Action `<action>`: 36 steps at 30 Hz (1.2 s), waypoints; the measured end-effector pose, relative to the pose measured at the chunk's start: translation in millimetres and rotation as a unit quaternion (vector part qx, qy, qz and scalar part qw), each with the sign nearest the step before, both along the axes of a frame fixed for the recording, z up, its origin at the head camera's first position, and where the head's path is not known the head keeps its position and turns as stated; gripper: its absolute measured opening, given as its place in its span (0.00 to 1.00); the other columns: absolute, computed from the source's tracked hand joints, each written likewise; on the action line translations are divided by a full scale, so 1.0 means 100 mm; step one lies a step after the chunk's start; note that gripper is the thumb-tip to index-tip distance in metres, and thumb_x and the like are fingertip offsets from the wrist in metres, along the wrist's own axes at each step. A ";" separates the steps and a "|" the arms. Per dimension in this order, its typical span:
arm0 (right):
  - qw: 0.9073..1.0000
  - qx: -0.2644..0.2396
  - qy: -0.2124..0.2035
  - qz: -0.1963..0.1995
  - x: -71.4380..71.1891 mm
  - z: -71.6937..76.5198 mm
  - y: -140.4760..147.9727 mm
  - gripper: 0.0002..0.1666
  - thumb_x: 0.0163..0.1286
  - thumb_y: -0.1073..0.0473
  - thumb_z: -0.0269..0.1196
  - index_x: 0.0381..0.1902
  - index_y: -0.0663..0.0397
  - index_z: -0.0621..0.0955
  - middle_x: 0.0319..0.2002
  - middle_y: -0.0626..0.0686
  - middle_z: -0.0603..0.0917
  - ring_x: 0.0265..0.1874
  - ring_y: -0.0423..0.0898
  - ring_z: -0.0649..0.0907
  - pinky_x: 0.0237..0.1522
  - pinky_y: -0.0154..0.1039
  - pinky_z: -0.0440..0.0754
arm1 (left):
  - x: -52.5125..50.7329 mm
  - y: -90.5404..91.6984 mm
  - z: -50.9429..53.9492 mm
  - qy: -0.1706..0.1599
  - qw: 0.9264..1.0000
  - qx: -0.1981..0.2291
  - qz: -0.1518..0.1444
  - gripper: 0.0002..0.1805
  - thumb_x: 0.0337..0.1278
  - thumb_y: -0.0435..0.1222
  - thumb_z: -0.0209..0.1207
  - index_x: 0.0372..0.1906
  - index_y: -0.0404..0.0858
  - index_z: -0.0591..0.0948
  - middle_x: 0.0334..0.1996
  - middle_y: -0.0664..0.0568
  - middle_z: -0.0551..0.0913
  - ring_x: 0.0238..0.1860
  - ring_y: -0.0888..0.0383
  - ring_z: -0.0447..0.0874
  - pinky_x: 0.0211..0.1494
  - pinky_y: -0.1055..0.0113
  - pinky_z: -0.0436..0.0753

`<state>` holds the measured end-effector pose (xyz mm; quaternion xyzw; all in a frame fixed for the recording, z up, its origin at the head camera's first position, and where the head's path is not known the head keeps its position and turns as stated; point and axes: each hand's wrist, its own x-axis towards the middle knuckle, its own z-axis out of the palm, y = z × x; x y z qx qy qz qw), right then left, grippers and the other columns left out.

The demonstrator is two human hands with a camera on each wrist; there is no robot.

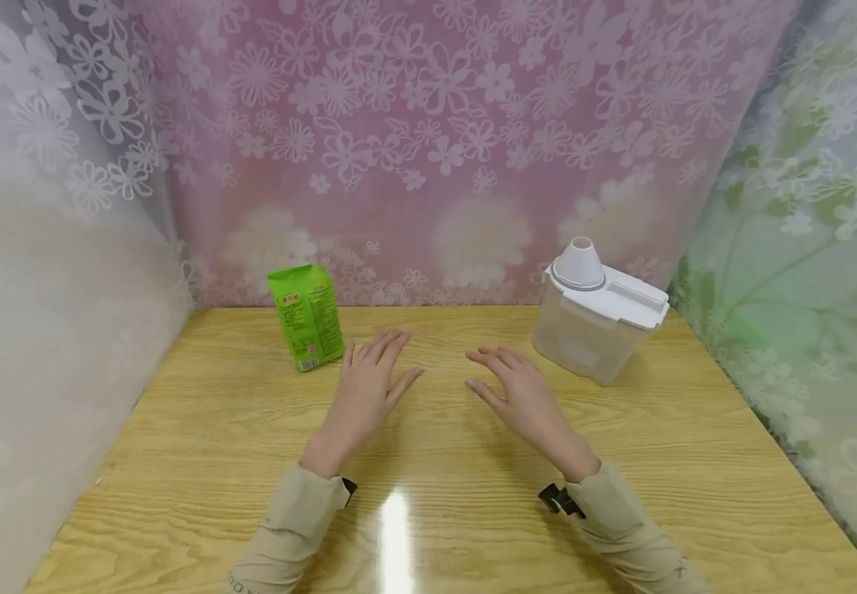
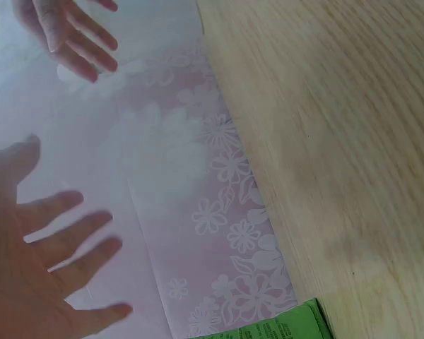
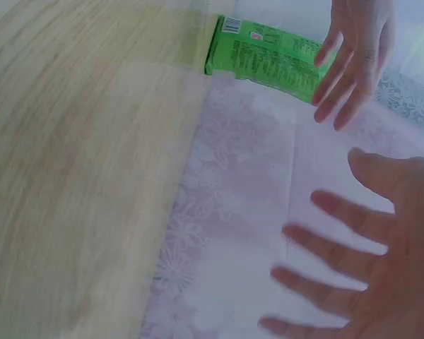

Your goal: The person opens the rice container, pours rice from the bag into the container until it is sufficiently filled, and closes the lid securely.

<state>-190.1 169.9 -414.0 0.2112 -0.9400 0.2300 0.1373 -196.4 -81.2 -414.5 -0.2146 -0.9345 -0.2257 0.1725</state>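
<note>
My left hand [image 1: 367, 388] is held out over the wooden table with spread, fairly straight fingers and nothing in them. Just beyond it on the left stands a green printed bag [image 1: 308, 318], upright, with a barcode near its bottom. My right hand [image 1: 523, 394] also reaches forward with loose, extended fingers and holds nothing. Nearest to that hand is a translucent plastic container [image 1: 584, 337] with a white lid [image 1: 617, 299]. A white cone-shaped cup [image 1: 580, 266] sits on the lid's left part. In the right wrist view the green bag [image 3: 268, 60] appears behind the left hand [image 3: 357, 56].
The wooden table [image 1: 435, 462] ends at a pink floral curtain [image 1: 428, 165] at the back. Pale floral sheets hang along the left side [image 1: 64, 289] and the right side [image 1: 807, 289]. Both sleeves are beige, with a black strap piece [image 1: 562, 500] showing at the right wrist.
</note>
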 end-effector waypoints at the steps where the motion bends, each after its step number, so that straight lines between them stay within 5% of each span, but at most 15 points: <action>1: 1.000 -0.010 0.006 0.006 0.01 0.02 0.01 0.25 0.73 0.49 0.65 0.64 0.51 0.81 0.62 0.59 0.82 0.64 0.62 0.77 0.63 0.62 0.74 | 0.00 0.00 0.01 0.010 1.000 0.010 -0.005 0.28 0.74 0.49 0.56 0.72 0.42 0.73 0.66 0.43 0.77 0.67 0.43 0.74 0.74 0.35 0.58; 8: 0.993 -0.077 0.075 0.055 0.02 0.11 0.14 0.10 0.72 0.57 0.66 0.48 0.50 0.89 0.43 0.49 0.90 0.44 0.48 0.88 0.44 0.49 0.86 | -0.02 0.02 0.07 0.058 0.996 0.064 -0.036 0.15 0.71 0.39 0.62 0.57 0.42 0.84 0.49 0.50 0.88 0.45 0.53 0.89 0.50 0.54 0.84; 14: 0.985 -0.121 0.108 0.062 0.00 0.18 0.31 0.06 0.71 0.64 0.66 0.41 0.54 0.89 0.36 0.50 0.91 0.34 0.45 0.88 0.32 0.46 0.86 | -0.07 0.15 0.16 0.073 0.994 0.077 -0.041 0.12 0.74 0.41 0.58 0.54 0.44 0.86 0.45 0.53 0.90 0.35 0.59 0.89 0.19 0.72 0.71; 26: 0.970 -0.135 0.198 -0.033 -0.13 0.42 0.82 0.11 0.68 0.68 0.67 0.47 0.59 0.87 0.43 0.58 0.89 0.40 0.55 0.85 0.41 0.45 0.81 | -0.32 0.60 0.42 0.068 0.993 0.071 -0.066 0.15 0.76 0.44 0.55 0.56 0.45 0.85 0.42 0.55 0.90 0.36 0.60 0.88 0.23 0.72 0.76; 31: 0.957 -0.138 0.240 -0.083 -0.22 0.50 1.11 0.10 0.68 0.68 0.67 0.47 0.61 0.86 0.46 0.61 0.87 0.46 0.62 0.82 0.50 0.54 0.75 | -0.44 0.82 0.50 0.045 0.993 0.072 -0.077 0.15 0.76 0.45 0.54 0.58 0.46 0.83 0.47 0.56 0.88 0.40 0.60 0.88 0.22 0.73 0.75; 36: 0.946 -0.133 0.266 -0.128 -0.33 0.52 1.33 0.11 0.69 0.67 0.66 0.49 0.63 0.86 0.49 0.63 0.86 0.51 0.66 0.79 0.56 0.61 0.72 | -0.54 1.03 0.54 0.009 0.993 0.081 -0.083 0.20 0.77 0.47 0.53 0.64 0.44 0.79 0.57 0.54 0.84 0.48 0.59 0.87 0.38 0.68 0.84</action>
